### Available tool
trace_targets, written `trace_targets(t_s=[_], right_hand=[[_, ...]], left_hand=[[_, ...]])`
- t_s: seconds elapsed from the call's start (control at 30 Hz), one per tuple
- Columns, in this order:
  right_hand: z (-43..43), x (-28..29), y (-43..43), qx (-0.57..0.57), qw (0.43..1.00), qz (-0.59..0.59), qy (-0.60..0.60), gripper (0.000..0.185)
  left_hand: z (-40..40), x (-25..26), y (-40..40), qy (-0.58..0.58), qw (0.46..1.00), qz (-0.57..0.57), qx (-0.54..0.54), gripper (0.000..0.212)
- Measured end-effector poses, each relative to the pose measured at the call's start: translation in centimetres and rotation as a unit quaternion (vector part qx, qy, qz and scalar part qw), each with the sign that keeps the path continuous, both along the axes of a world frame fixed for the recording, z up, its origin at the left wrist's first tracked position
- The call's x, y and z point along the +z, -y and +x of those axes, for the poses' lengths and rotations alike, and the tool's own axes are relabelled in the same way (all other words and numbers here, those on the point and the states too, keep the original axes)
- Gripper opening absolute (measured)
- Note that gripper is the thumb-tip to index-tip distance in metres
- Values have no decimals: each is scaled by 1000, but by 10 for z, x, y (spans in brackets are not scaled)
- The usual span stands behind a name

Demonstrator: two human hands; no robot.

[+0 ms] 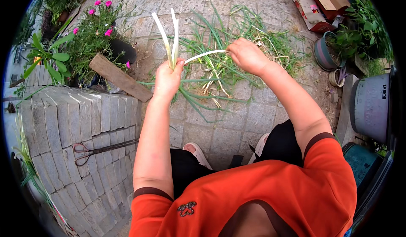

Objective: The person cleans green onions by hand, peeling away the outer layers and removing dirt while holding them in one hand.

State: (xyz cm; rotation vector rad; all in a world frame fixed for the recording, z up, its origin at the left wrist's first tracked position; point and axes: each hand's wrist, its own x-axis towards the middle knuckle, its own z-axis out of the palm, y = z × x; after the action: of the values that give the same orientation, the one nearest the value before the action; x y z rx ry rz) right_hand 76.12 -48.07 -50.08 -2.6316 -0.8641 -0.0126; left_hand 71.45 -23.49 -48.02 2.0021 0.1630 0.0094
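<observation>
My left hand [167,83] is closed around a small bunch of spring onions [175,40], their pale stems pointing away from me. Green leaves [196,99] trail from beneath this hand over the paving. One white stem [205,55] runs sideways between my hands, its far end pinched in the fingers of my right hand [249,56]. Below and beyond both hands, a loose heap of spring onions [279,48] lies on the ground, with roots and dry husks among the greens.
Stacked grey bricks [85,116] rise at left, with metal tongs [104,149] on them and a wooden plank [120,77] at their far end. Pink flowers [108,33] grow beyond. Cardboard boxes [320,7], a round planter [328,51] and a grey tub [369,107] line the right side.
</observation>
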Motion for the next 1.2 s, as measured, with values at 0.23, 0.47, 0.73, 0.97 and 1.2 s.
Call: trace_targets(t_s=[0.23,0.47,0.73,0.97,1.2], right_hand=[[32,-8,10,-402,820,226,-337,28],[36,-111,113,-434,901,18,-7,44],[2,-180,-54,-203,885,-95,-407,39],[-8,-175,-99,-225,882,233,-342,31],[-23,-5,-84,6,951,248,-184,20]], left_hand=[[-12,8,14,-42,988,122,-80,15],[-15,49,-25,-137,986,72,60,12],[-31,111,-4,70,908,399,103,15],[-21,47,-55,-73,976,-78,189,14],[4,14,-34,-160,853,-447,215,32]])
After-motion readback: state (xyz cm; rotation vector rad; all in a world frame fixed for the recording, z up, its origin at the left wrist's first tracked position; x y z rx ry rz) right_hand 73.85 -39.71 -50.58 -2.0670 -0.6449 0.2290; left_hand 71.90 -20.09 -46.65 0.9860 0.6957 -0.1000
